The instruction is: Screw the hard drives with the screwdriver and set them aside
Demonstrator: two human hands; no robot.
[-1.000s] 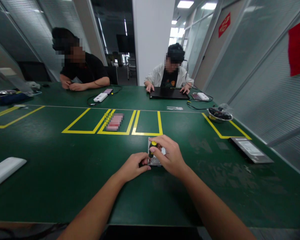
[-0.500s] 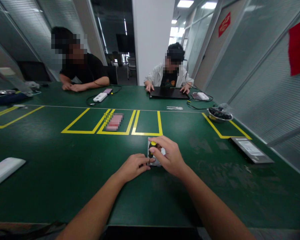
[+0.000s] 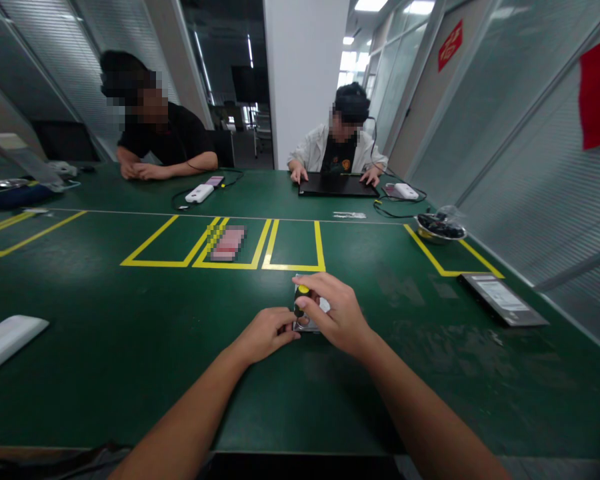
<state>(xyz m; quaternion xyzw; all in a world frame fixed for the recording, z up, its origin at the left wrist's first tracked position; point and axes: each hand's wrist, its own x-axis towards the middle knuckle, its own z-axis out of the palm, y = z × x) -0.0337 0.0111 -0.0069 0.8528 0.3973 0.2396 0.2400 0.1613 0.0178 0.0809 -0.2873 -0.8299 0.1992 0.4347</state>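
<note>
My right hand point(image 3: 343, 310) is closed around the black and yellow handle of a screwdriver point(image 3: 303, 301), which stands nearly upright. Under it lies a small, flat, silvery metal unit, apparently a hard drive point(image 3: 307, 327), with a rounded shape on its top face. Much of the drive is hidden by my right hand. My left hand point(image 3: 270, 333) rests on the table with its fingers drawn together, gripping the drive's left edge near the screwdriver's lower end. The screwdriver's tip is too small to make out.
Yellow tape outlines point(image 3: 295, 268) mark the green table point(image 3: 155, 367) beyond my hands. A labelled metal-cased unit point(image 3: 503, 300) and a metal bowl of dark items point(image 3: 440, 230) are to the right. A white object point(image 3: 10, 340) lies left. Two people sit opposite, one holding a black panel point(image 3: 337, 185).
My left index finger has drawn back from across the drive towards its left edge. The screwdriver handle has tilted slightly in my right hand. The camera view has shifted a little.
</note>
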